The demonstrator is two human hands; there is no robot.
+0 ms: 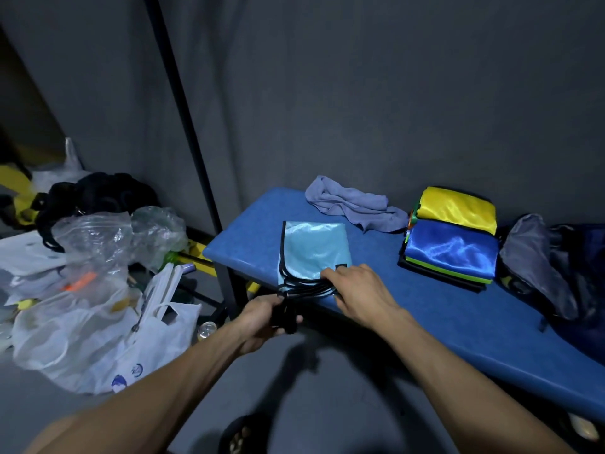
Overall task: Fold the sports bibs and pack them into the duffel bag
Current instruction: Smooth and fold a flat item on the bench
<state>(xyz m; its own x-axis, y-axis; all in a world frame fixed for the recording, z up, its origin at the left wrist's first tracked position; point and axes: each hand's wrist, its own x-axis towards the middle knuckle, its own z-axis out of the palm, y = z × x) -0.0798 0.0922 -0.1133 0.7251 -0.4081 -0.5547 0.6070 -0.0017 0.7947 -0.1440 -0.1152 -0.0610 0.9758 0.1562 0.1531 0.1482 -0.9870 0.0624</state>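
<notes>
A light blue bib [312,249] with black trim lies folded on the left end of the blue bench [376,267]. My right hand [357,290] presses flat on its near edge, over the stacked black trim. My left hand [265,317] grips the bib's bunched black straps just off the bench's front edge. A stack of folded bibs [451,244], yellow and royal blue on top with green and black beneath, sits at the bench's right. The dark duffel bag [563,273] lies open at the far right of the bench.
A crumpled grey-purple towel [350,204] lies at the back of the bench. Plastic bags [95,290] and dark clutter fill the floor at left. A black pole [183,109] rises beside the bench, and a grey curtain hangs behind.
</notes>
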